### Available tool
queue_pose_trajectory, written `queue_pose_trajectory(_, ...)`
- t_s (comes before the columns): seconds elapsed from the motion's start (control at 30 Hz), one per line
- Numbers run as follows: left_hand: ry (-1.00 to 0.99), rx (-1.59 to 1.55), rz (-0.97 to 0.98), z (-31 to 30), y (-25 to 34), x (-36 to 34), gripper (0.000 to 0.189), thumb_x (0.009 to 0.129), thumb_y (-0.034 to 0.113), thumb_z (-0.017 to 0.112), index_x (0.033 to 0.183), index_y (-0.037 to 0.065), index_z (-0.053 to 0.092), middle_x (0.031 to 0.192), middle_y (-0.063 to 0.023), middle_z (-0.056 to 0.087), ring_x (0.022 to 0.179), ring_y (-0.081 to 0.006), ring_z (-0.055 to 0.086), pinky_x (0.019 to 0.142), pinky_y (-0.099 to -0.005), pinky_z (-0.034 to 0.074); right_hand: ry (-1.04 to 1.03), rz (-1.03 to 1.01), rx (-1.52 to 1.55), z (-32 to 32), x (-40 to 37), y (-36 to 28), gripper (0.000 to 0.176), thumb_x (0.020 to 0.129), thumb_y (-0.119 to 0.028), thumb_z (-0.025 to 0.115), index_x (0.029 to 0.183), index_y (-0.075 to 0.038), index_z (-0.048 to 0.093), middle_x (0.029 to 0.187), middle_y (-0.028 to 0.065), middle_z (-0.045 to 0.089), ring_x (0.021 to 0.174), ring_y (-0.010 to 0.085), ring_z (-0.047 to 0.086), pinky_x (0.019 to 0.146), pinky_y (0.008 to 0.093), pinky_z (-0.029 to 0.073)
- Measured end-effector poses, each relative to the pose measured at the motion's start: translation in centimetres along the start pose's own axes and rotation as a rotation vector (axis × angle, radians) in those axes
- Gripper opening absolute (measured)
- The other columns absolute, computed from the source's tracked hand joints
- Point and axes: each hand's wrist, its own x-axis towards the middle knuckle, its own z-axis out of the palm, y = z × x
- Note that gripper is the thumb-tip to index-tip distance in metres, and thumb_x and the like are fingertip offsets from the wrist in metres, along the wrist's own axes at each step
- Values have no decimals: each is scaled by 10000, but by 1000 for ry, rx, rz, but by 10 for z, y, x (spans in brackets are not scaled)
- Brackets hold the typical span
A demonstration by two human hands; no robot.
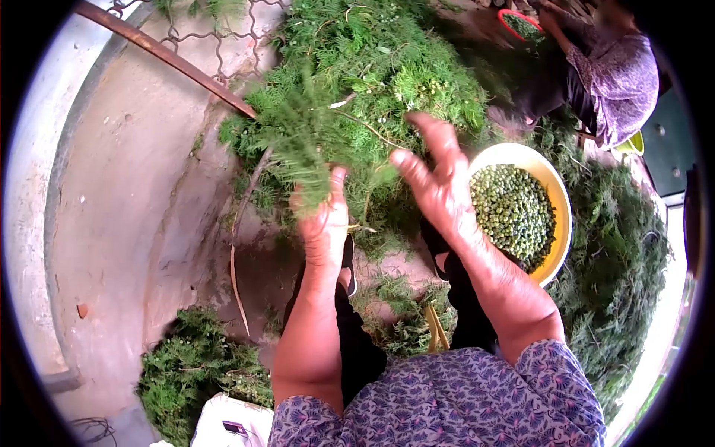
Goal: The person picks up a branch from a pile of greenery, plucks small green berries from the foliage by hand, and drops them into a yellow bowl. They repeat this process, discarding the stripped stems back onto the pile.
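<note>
My left hand (325, 220) is closed around the stem end of a feathery green conifer sprig (304, 138), which is blurred by motion and fans out forward over the pile. To its right, my right hand (441, 175) is held with thumb and forefinger spread, nothing between them. A large heap of cut conifer branches (417, 71) with small pale green cones lies in front of both hands. Just beside my right wrist stands a yellow basin (564, 216), holding many small round green cones (512, 212).
A rusty metal bar (167, 59) slants in from the upper left. Darker conifer branches (611, 246) line the right side, and another pile (197, 365) lies lower left near a white sack (223, 421). A person (622, 74) sits at upper right by a red-rimmed bowl (521, 26).
</note>
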Motion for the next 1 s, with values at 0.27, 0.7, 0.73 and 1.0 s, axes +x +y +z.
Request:
queue_pose_trajectory(0.27, 57, -113, 179, 6, 35, -18, 226, 827, 148, 552, 1033, 55, 533, 812, -90, 634, 733, -231, 634, 626, -306, 483, -111, 414, 526, 34, -22, -40, 437, 770, -303, 696, 961, 73, 579, 864, 156, 631, 746, 158, 561, 702, 317, 478)
queue_pose_trajectory(0.7, -571, -607, -182, -13, 31, -1, 369, 814, 292, 640, 1022, 6, 534, 839, -27, 495, 757, -119, 448, 678, -269, 390, -248, 1034, 948, 8, -12, -2, 470, 788, -199, 671, 1154, 37, 494, 1085, 157, 574, 1025, 242, 519, 917, 335, 378)
queue_pose_trajectory(0.73, -432, -717, -182, -6, 33, -5, 238, 854, 252, 590, 884, 16, 574, 735, 28, 478, 652, -82, 395, 616, -253, 340, -249, 974, 1042, 8, -11, -5, 477, 774, -181, 685, 1156, 34, 495, 1096, 150, 572, 1025, 234, 519, 917, 334, 378)
queue_pose_trajectory(1.0, -76, -709, -147, 3, 20, -12, 171, 768, 108, 678, 843, 2, 567, 881, -31, 523, 828, -125, 524, 744, -265, 422, -536, 989, 618, 15, -18, -7, 469, 797, -232, 660, 1175, -1, 506, 1118, 121, 562, 1026, 188, 507, 929, 331, 365)
